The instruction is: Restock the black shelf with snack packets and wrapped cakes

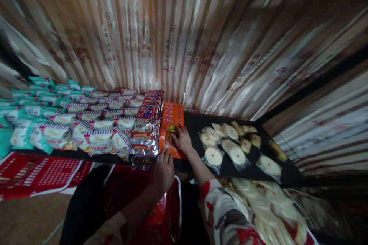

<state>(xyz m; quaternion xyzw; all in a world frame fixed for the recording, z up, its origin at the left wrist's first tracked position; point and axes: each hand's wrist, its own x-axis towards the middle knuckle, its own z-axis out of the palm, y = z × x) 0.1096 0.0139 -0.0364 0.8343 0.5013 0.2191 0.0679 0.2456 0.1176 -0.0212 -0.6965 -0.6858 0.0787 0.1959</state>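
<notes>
Right hand [182,138] rests on the orange packets [173,116], fingers splayed. Left hand [163,170] curls its fingers at their near edge; grip unclear.

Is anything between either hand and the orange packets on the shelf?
Nothing visible. The right hand lies on the orange packets; the left hand is at their near edge, beside the silver packets.

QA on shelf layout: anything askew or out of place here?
Yes: the clear-bagged round cakes on the right of the black shelf lie scattered at mixed angles, unlike the tidy rows of striped packs left. Nothing looks spilled or torn.
</notes>
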